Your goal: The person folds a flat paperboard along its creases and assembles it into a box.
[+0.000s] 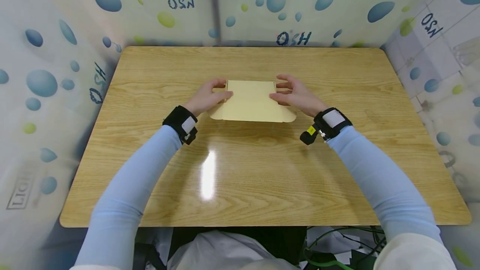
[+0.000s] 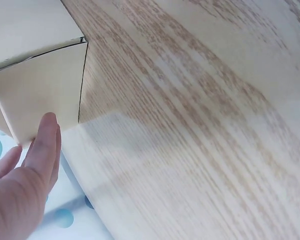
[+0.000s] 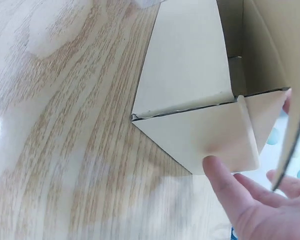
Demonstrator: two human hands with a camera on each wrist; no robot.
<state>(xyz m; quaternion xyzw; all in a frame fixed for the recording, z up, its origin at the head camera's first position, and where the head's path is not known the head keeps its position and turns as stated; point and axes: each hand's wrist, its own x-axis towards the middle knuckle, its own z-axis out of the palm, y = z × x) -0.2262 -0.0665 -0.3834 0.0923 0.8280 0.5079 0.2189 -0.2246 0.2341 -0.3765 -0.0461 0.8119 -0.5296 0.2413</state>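
Note:
A cream cardboard box point(image 1: 251, 97) lies on the table between the hands; from above, its lid hides the inside. In the right wrist view the lid point(image 3: 292, 55) is raised, showing a gap into the box. My left hand point(image 1: 210, 96) is at the box's left end, and the left wrist view shows a straight finger against the end panel point(image 2: 42, 90). At the opposite end, my right hand point(image 1: 296, 95) touches the side panel point(image 3: 190, 132) with one fingertip, other fingers spread near the lid. Neither hand is visibly curled round the cardboard.
The wooden table point(image 1: 262, 178) has a bright reflection left of its middle. Spotted curtains point(image 1: 275, 3) stand along the back and sides. Green and black cables point(image 1: 330, 236) hang below the front edge at the right.

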